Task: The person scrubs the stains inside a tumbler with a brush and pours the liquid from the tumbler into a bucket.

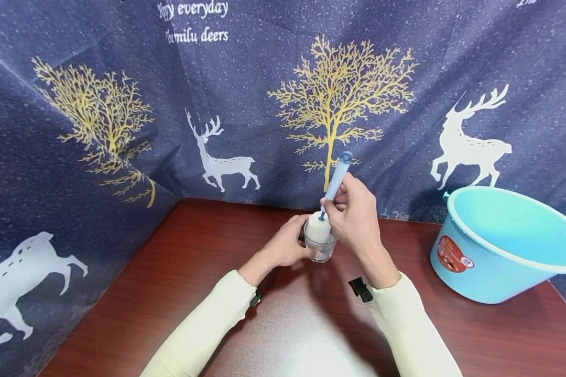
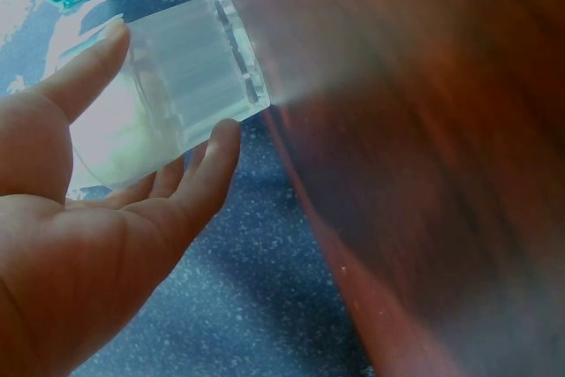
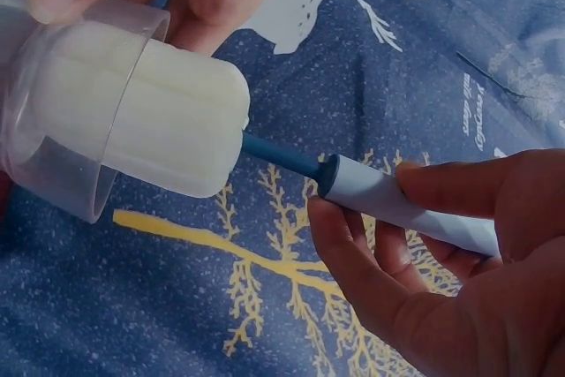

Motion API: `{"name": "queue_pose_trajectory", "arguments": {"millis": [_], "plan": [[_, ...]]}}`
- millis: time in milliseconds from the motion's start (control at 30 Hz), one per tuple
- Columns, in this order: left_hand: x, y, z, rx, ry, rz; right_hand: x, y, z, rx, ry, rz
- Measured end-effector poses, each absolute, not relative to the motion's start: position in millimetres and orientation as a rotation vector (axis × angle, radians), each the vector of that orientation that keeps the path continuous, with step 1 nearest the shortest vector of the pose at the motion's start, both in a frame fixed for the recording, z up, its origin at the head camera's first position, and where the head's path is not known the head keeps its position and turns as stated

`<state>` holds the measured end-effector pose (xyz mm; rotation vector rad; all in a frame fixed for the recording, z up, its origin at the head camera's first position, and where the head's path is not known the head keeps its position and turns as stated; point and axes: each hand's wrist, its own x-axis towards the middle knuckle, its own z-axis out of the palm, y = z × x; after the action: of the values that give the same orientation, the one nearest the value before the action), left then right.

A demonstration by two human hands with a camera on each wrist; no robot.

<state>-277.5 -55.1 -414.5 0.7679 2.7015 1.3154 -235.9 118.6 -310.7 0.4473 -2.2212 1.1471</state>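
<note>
Blue brush handle (image 1: 338, 177) clamped in right hand (image 1: 356, 214) fingers; white sponge head (image 1: 318, 229) beyond fingertips, partly inside clear glass (image 1: 324, 249); left hand (image 1: 289, 244) fingers clamped around glass.

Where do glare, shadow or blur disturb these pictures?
Head view: bright glare on the table, a dark shadow beside it; left wrist view: the glass looks washed out towards its rim, the tabletop soft; right wrist view: dimmer overall, but the white sponge head is clearly outlined.
</note>
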Motion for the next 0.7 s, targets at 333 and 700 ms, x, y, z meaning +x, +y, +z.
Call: {"name": "queue_pose_trajectory", "arguments": {"millis": [333,700], "plan": [[-278.5,-54.9,-416.6,0.782,2.715,1.321,-238.6,119.3,-311.6,0.459,-2.2,1.121],[-277.5,-54.1,-416.2,0.758,2.683,1.348,-239.7,120.6,-312.9,0.47,-2.202,1.098]]}}
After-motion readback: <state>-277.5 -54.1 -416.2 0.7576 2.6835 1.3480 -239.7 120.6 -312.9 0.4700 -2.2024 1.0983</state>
